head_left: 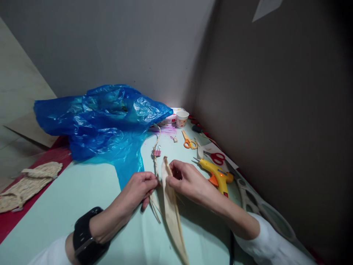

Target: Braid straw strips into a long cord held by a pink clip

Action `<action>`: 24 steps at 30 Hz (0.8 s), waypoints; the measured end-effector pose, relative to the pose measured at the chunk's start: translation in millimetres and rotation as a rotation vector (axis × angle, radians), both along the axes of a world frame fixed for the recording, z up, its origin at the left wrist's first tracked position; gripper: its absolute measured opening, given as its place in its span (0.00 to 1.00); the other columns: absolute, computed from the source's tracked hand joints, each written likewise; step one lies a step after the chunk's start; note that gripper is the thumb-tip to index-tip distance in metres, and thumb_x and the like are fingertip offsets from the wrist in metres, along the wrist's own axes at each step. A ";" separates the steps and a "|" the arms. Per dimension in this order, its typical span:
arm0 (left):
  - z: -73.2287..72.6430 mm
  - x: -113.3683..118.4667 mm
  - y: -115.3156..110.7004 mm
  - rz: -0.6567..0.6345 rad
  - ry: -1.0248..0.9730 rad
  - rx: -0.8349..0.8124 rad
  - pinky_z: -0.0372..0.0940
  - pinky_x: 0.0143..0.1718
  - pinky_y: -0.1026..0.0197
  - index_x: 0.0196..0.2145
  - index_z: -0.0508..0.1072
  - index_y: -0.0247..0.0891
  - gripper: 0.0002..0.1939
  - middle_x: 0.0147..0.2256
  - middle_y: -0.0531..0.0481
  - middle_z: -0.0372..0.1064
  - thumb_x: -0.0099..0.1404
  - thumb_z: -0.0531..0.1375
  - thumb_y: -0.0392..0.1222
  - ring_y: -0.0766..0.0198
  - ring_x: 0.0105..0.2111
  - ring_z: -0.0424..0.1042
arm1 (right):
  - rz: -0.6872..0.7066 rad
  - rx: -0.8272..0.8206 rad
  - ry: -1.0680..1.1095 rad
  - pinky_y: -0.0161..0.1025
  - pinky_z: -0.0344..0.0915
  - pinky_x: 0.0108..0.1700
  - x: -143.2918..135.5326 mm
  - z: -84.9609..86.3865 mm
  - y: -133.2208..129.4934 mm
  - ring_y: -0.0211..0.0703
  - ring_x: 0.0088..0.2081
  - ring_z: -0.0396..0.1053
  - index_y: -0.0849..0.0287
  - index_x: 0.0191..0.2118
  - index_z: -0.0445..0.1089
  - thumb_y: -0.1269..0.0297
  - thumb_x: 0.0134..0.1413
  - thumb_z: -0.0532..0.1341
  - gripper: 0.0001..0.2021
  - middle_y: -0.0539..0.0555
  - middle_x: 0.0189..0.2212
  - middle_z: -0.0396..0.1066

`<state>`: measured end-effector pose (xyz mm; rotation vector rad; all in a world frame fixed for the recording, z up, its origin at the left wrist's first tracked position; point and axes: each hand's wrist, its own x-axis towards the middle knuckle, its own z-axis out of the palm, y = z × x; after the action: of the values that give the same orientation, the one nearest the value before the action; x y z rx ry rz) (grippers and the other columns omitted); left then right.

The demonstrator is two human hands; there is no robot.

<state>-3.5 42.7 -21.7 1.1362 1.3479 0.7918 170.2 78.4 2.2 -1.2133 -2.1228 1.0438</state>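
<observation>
A thin pale braided cord (155, 165) runs down the table, with a pink binder clip (157, 152) gripping it partway. At its lower end, my left hand (142, 187) pinches the braid between thumb and fingers, and loose strands (155, 209) hang out below. Close by on the right, my right hand (187, 180) holds the upper part of a long, pale, folded strip (173, 217) that looks like dried husk. That strip stands apart from the braid and trails toward me. A yellow glue gun (216, 173) lies just beyond my right hand, a small orange light showing on it.
A crumpled blue plastic bag (110, 114) covers the back left. A woven pale piece (33, 184) lies at the left edge. Orange scissors (189, 143), red-handled scissors (217, 158), large grey-handled scissors (275, 217) and a paper cup (182, 120) stand or lie along the right wall.
</observation>
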 end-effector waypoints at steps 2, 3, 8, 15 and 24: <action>-0.3 -1.2 -1.2 0.005 0.006 0.010 0.47 0.14 0.69 0.21 0.65 0.36 0.07 0.15 0.61 0.53 0.55 0.55 0.39 0.75 0.11 0.54 | -0.086 -0.143 0.187 0.31 0.52 0.22 2.5 2.1 4.6 0.32 0.21 0.57 0.59 0.28 0.59 0.68 0.48 0.57 0.03 0.45 0.21 0.61; -0.5 -1.8 -1.8 0.003 0.009 0.015 0.47 0.14 0.69 0.21 0.65 0.36 0.08 0.16 0.60 0.53 0.55 0.55 0.40 0.75 0.12 0.54 | -0.133 -0.218 0.308 0.30 0.52 0.21 4.5 4.2 7.2 0.32 0.20 0.58 0.59 0.29 0.59 0.68 0.48 0.57 0.04 0.45 0.20 0.61; -1.2 -3.0 -2.7 0.028 -0.031 0.025 0.46 0.14 0.68 0.24 0.66 0.36 0.11 0.17 0.61 0.54 0.56 0.59 0.46 0.75 0.12 0.53 | -0.337 -0.326 0.836 0.28 0.65 0.23 15.0 17.4 18.0 0.38 0.29 0.73 0.58 0.38 0.61 0.67 0.45 0.65 0.15 0.48 0.30 0.68; 2.3 -0.7 -0.4 0.020 0.012 -0.018 0.43 0.13 0.69 0.23 0.67 0.35 0.12 0.14 0.62 0.52 0.57 0.59 0.46 0.76 0.10 0.52 | -0.297 -0.423 0.825 0.36 0.74 0.29 13.2 11.6 18.4 0.45 0.30 0.76 0.62 0.31 0.65 0.65 0.46 0.66 0.10 0.54 0.30 0.71; 1.8 -0.4 1.5 0.042 -0.021 -0.039 0.40 0.11 0.70 0.23 0.67 0.34 0.12 0.13 0.62 0.52 0.57 0.59 0.46 0.77 0.08 0.50 | -0.217 -0.437 0.609 0.38 0.73 0.33 16.4 13.2 18.3 0.45 0.29 0.76 0.61 0.33 0.66 0.66 0.44 0.62 0.08 0.51 0.23 0.72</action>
<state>-3.9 44.2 -19.9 1.0694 1.3677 0.8028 186.6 96.7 15.5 -1.0879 -1.3124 1.5806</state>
